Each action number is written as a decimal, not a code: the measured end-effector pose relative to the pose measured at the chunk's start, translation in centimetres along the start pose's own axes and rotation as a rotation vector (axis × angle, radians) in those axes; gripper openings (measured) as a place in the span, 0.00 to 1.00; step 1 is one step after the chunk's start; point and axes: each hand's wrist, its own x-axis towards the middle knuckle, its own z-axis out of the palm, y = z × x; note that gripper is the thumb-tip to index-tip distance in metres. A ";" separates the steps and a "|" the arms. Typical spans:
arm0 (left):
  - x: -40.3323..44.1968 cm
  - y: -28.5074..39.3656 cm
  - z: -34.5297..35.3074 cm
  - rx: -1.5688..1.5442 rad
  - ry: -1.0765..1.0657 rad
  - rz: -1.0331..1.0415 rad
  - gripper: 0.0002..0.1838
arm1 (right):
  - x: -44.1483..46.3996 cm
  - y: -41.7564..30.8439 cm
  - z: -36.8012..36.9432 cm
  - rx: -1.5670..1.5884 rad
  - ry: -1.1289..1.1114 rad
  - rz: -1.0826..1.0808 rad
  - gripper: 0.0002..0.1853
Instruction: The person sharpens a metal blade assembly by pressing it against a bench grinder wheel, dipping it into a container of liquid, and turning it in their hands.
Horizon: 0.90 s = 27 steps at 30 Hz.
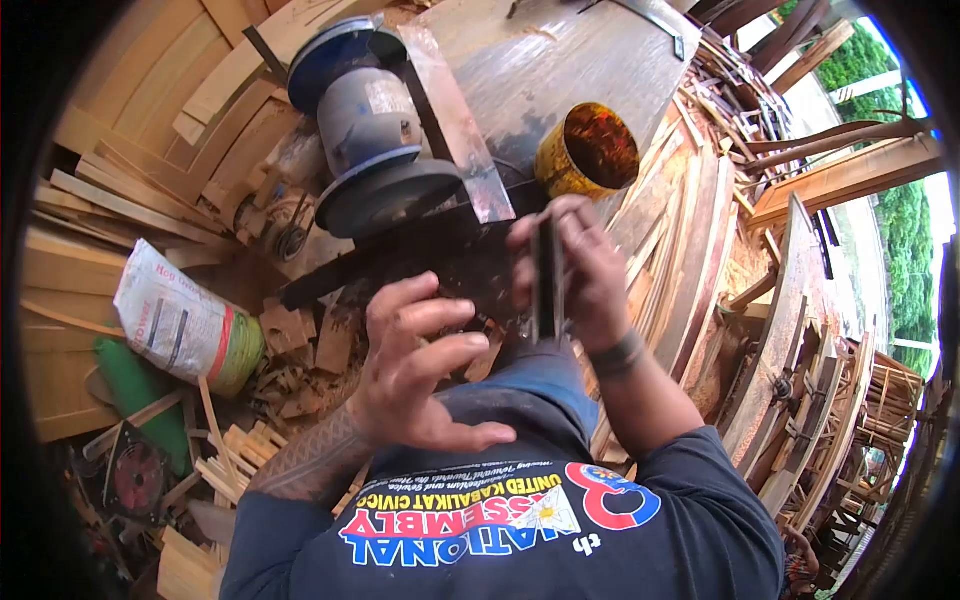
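My right hand is raised in front of my body, its fingers closed around a narrow flat metal piece. The piece stands nearly upright in view and is smeared by motion, so its exact kind cannot be made out. To its left, my left hand is held in the air with fingers apart and curved, holding nothing. Beyond both hands sits a bench grinder with a wheel at each end. A yellow can, stained reddish inside, stands just past my right hand.
A worn wooden bench top carries the grinder and can. At left lie a white printed sack, a green bag and wood offcuts. Long wooden strips and stacked boards line the right side.
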 end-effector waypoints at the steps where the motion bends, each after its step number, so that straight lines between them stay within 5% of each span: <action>1: -0.3 -0.3 -0.4 -0.024 -0.054 -0.025 0.44 | 1.6 -1.9 -1.6 -0.161 0.088 -0.086 0.10; 4: -2.4 -1.7 -0.5 0.010 -0.197 -0.134 0.28 | 8.2 -7.1 -8.5 -0.682 0.296 -0.339 0.10; 11: -10.8 -6.8 1.1 0.071 -0.590 -0.446 0.25 | 20.1 -8.7 -16.8 -1.711 0.201 0.059 0.20; 15: -16.2 -8.8 1.2 0.262 -1.008 -0.623 0.29 | 26.1 -2.3 -24.9 -2.136 0.053 0.147 0.17; 18: -17.5 -8.9 0.5 0.256 -1.187 -0.768 0.35 | 27.8 -0.5 -25.0 -2.606 -0.643 0.448 0.17; 24: -22.6 -10.8 0.4 0.151 -1.166 -1.014 0.39 | 27.1 1.1 -26.3 -2.763 -0.905 0.236 0.17; 27: -24.6 -12.2 -0.3 0.145 -1.182 -1.094 0.39 | 23.8 -2.7 -21.2 -2.411 -0.386 0.107 0.17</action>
